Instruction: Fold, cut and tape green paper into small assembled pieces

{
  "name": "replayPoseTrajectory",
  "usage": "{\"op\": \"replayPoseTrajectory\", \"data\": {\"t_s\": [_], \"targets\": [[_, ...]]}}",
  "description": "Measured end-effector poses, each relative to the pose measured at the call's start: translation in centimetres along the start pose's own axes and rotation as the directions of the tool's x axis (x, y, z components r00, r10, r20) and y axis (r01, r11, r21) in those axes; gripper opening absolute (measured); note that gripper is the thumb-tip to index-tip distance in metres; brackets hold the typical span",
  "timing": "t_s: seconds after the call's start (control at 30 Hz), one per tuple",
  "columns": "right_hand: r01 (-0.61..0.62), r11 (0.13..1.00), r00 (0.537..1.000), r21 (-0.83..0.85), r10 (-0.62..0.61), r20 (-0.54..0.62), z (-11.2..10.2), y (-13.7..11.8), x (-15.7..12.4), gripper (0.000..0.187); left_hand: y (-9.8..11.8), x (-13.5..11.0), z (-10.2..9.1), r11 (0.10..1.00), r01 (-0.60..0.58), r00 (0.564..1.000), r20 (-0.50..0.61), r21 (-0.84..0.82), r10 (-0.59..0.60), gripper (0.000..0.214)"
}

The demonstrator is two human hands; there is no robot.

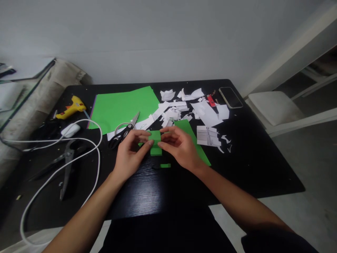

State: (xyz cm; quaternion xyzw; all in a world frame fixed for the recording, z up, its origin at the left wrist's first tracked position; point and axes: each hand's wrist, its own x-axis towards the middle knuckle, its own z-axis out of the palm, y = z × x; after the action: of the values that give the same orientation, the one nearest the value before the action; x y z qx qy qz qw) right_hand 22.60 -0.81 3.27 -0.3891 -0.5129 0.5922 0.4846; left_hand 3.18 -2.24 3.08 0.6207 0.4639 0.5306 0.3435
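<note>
Between my two hands is a small folded piece of green paper (pixel 156 143), held a little above the black table. My left hand (pixel 131 151) pinches its left edge between thumb and fingers. On the other side, my right hand (pixel 181 146) grips the right edge the same way. Just below lies a small green paper strip (pixel 165 166) on the tabletop. Black-handled scissors (pixel 125 134) rest beside my left hand, blades pointing away. A larger green sheet (pixel 195 140) lies partly under my right hand.
Large green sheets (pixel 123 105) lie at the back, near a yellow glue gun (pixel 72 107). White paper scraps (pixel 173 112) cover the back middle. A phone (pixel 231 97) sits back right. Pruning shears (pixel 67 161) and a looping white cable (pixel 98 165) occupy the left.
</note>
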Motion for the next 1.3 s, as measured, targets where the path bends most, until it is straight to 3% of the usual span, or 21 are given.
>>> {"op": "replayPoseTrajectory", "data": {"t_s": [0.13, 0.33, 0.53, 0.67, 0.8, 0.87, 1.0, 1.17, 1.3], "targets": [[0.022, 1.000, 1.000, -0.012, -0.022, 0.002, 0.0, 0.2, 0.0, 0.044, 0.2, 0.0, 0.0, 0.999, 0.009, 1.000, 0.002, 0.044, -0.009, 0.016], [-0.011, 1.000, 1.000, -0.018, 0.011, -0.028, -0.1, 0.5, 0.1, 0.043, 0.0, 0.1, 0.2, 0.991, 0.078, 0.997, 0.010, -0.111, -0.078, 0.042], [-0.021, 1.000, 0.998, 0.012, 0.021, -0.067, 0.0, 0.5, 0.1, 0.055, 0.1, 0.1, 0.1, 0.968, 0.179, 0.983, 0.078, -0.175, -0.167, 0.038], [-0.014, 1.000, 0.999, -0.001, 0.014, -0.033, 0.0, 0.4, 0.1, 0.038, 0.3, 0.2, 0.1, 0.965, 0.180, 0.983, 0.059, -0.193, -0.172, 0.042], [0.049, 0.998, 0.999, -0.041, -0.048, 0.011, 0.0, 0.3, 0.1, 0.011, 0.5, 0.2, -0.1, 0.979, 0.151, 0.988, 0.062, -0.139, -0.143, 0.011], [0.075, 0.995, 0.997, -0.067, -0.074, 0.029, -0.1, 0.2, 0.1, 0.004, 0.5, 0.1, -0.2, 0.986, 0.127, 0.991, 0.058, -0.106, -0.121, 0.007], [0.070, 0.993, 0.996, -0.092, -0.064, 0.066, -0.1, -0.2, 0.0, 0.006, 0.5, 0.2, -0.4, 0.990, 0.103, 0.993, 0.064, -0.091, -0.098, 0.008], [0.002, 0.999, 0.998, -0.039, 0.001, 0.069, -0.3, -1.0, 0.1, 0.009, 1.0, 0.1, -0.7, 0.973, 0.205, 0.976, 0.088, -0.104, -0.197, 0.012], [0.015, 0.998, 0.998, -0.058, -0.011, 0.067, -0.4, -1.2, 0.1, 0.009, 1.0, 0.0, -0.9, 0.954, 0.232, 0.969, 0.126, -0.189, -0.211, 0.017]]}}
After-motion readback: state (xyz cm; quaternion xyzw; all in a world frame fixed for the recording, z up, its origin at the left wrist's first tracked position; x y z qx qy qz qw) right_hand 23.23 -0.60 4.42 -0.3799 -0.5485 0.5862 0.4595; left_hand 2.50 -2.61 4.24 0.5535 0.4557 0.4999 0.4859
